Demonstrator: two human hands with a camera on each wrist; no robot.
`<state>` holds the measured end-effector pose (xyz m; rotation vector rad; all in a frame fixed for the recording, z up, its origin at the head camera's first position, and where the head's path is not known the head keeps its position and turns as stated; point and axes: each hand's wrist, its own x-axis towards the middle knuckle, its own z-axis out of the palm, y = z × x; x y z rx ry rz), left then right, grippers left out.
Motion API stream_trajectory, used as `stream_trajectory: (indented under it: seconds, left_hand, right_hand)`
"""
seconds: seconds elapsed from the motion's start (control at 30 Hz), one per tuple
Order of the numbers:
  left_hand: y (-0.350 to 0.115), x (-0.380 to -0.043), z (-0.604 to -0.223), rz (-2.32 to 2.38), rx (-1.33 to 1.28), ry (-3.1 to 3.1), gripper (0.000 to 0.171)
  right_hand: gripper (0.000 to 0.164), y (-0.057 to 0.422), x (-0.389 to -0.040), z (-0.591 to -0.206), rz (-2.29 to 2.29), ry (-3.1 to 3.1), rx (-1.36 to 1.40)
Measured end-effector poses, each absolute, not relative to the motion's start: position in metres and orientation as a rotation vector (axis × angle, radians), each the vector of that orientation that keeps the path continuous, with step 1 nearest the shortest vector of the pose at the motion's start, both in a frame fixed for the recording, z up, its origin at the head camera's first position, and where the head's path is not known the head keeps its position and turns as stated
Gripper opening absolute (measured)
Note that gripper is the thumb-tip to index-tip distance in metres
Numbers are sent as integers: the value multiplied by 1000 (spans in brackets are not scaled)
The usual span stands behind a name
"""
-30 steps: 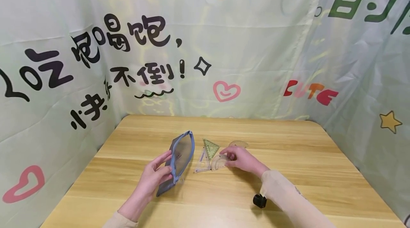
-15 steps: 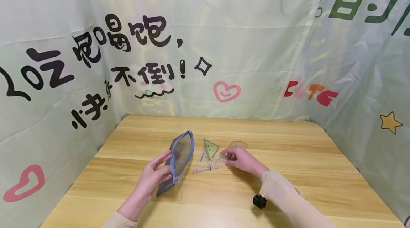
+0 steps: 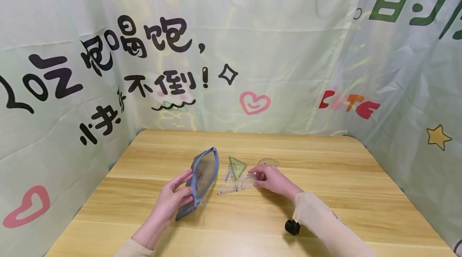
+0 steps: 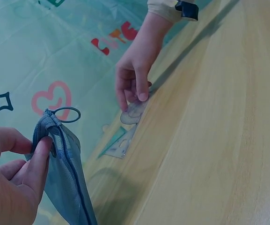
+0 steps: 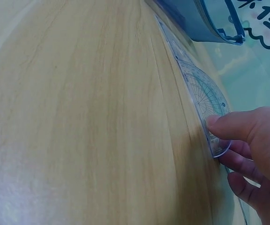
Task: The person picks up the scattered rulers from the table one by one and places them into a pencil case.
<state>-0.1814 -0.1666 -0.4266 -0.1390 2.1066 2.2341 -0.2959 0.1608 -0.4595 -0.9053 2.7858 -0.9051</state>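
Note:
My left hand pinches one side of a blue-edged mesh zip pouch, which stands tilted with its mouth spread toward the right. In the left wrist view, thumb and fingers grip the pouch near its zipper end. My right hand pinches the rounded end of a clear protractor; in the right wrist view the thumb lies over the protractor with fingers at its edge. Beside it lie a clear set square and a green set square, the green one partly overlapping the clear one.
A second protractor, yellowish in tint, lies just behind my right hand, partly hidden. Printed fabric walls enclose the wooden table at the back and sides. A black device hangs under the right sleeve.

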Motion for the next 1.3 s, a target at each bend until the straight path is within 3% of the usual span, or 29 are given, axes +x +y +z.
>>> stream_trajectory:
  seconds: [1.3]
  left_hand:
    - [-166, -181, -428, 2225, -144, 2097, 65]
  right_hand:
    - [27, 165, -296, -459, -902, 2815, -880]
